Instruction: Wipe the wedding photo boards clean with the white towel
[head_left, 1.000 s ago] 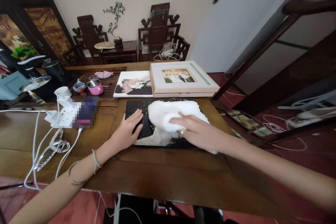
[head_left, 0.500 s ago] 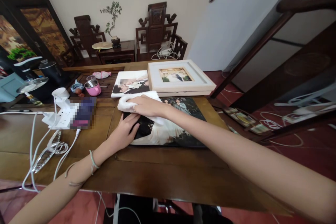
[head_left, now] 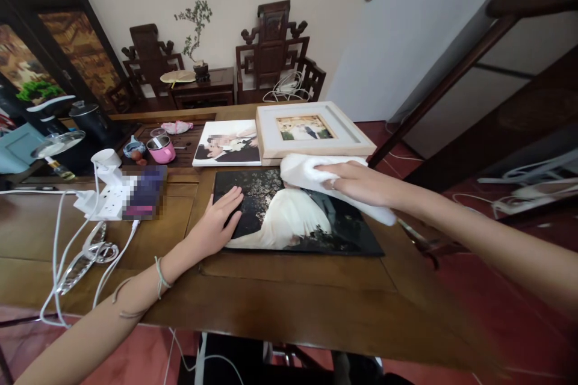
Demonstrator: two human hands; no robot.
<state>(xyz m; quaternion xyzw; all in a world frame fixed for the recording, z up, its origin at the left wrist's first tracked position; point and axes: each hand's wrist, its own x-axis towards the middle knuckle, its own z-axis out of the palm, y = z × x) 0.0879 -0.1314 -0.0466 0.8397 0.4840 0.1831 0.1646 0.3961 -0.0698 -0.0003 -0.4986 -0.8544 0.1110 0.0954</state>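
A dark photo panel [head_left: 289,222] lies flat on the wooden table [head_left: 289,301], printed with a pale wedding dress. My left hand [head_left: 221,219] rests spread on the panel's left edge. In my right hand [head_left: 350,182] is a white cloth [head_left: 300,169], pressed over the panel's upper right part and covering that corner. Just behind the panel lie a smaller white-edged photo canvas [head_left: 228,156] and a pale wooden picture frame [head_left: 316,147] holding a small wedding picture.
To the left are a white power strip [head_left: 111,201] with cables, a silver hair clip [head_left: 83,261] and a pink cup [head_left: 161,149]. A black kettle [head_left: 88,120] stands farther back. Dark chairs [head_left: 273,42] and a potted bonsai [head_left: 198,42] are along the wall.
My right hand has slid the white cloth rightwards across the panel, from its upper left to its upper right, uncovering the left part. My left hand has stayed in place.
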